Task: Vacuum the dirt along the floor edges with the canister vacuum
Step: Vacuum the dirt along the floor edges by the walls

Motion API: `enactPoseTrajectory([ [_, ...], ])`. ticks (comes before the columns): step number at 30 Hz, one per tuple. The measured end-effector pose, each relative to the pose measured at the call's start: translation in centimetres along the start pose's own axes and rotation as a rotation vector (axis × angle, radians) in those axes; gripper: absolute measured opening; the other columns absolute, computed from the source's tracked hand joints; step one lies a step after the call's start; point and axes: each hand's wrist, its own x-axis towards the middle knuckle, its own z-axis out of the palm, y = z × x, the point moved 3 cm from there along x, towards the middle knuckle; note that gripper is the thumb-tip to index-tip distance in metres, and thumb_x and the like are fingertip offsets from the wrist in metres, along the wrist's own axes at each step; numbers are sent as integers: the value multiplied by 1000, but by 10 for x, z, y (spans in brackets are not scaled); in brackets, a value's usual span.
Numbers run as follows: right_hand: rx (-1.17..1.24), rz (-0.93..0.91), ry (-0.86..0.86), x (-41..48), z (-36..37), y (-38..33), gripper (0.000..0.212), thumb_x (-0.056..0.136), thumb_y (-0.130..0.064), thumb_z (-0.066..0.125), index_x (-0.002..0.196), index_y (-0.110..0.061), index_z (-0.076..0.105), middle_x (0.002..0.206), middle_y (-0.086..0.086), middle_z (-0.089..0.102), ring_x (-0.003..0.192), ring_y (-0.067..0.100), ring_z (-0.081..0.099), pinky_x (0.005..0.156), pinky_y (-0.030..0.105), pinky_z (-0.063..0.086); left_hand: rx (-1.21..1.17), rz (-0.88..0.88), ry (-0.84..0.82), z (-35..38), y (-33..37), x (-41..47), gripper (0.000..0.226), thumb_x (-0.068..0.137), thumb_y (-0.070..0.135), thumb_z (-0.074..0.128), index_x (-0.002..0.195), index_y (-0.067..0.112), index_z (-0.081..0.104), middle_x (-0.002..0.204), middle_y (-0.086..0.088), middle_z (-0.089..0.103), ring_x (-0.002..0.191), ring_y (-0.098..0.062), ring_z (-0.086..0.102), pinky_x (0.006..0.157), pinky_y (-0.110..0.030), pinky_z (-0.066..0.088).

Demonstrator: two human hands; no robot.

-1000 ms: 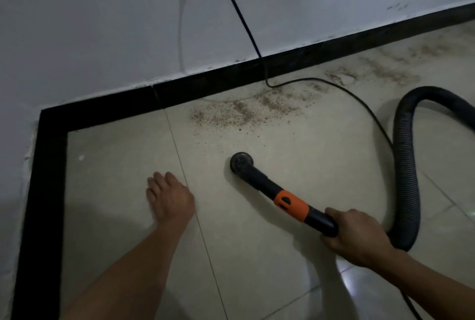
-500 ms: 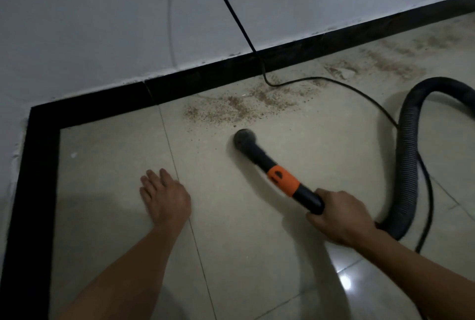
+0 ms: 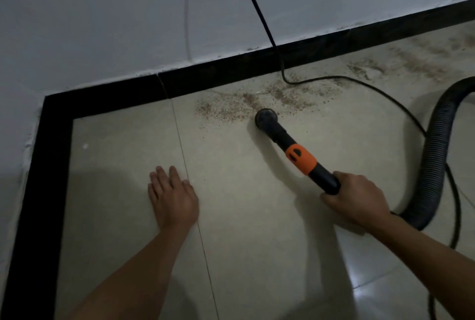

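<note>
My right hand (image 3: 356, 197) grips the black vacuum wand (image 3: 322, 177), which has an orange collar (image 3: 301, 159). Its round nozzle (image 3: 266, 118) sits on the beige tile floor at the near edge of a brown dirt patch (image 3: 231, 107) along the black baseboard (image 3: 218, 76). More dirt (image 3: 411, 62) runs along the baseboard to the right. The ribbed black hose (image 3: 434, 150) loops away behind my right hand. My left hand (image 3: 172, 197) rests flat on the floor, fingers straight, left of the wand.
A black power cord (image 3: 257, 11) drops from a wall socket at the top, crosses the dirt and trails right across the floor. The black baseboard turns a corner at the left (image 3: 55, 139). White wall (image 3: 102, 24) stands behind.
My right hand has pushed the wand forward, so the nozzle went from bare tile to the near edge of the dirt patch. The left hand stays flat on the floor.
</note>
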Motion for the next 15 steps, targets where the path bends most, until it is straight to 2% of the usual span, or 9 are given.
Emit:
enactPoseTrajectory([
  [2,0,-26,-17,6,0,-3,16,78,-36,67,84,-27,55,68,-5,57,63,21,56,54,28,37,9,-3,-6,-1,0,0,57,89,29,35,136,-1,47,145,-29,38,135,-45,33,111,-53,25],
  [6,-50,-132,-70,6,15,-24,16,80,-40,62,87,-30,53,74,-4,60,68,19,60,62,30,49,13,-15,-15,-2,2,0,58,90,30,33,138,0,46,147,-28,36,137,-44,31,112,-53,23],
  [8,-44,-150,-69,13,17,-33,15,81,-40,62,89,-30,53,74,-5,59,67,17,59,60,28,46,17,-21,-27,-2,2,0,59,90,31,32,139,1,45,148,-27,35,138,-43,29,113,-52,22],
  [10,-25,-119,-47,28,14,-39,16,81,-39,63,90,-29,55,72,-5,57,65,18,56,58,28,41,27,-24,-37,-3,2,1,60,90,32,30,140,1,45,149,-26,34,138,-42,28,113,-52,21],
  [15,6,-19,-9,67,-2,-40,19,77,-35,68,92,-26,59,74,1,59,68,26,57,60,29,41,45,-32,-53,-3,2,0,62,90,33,26,141,2,43,150,-26,33,139,-42,28,114,-51,21],
])
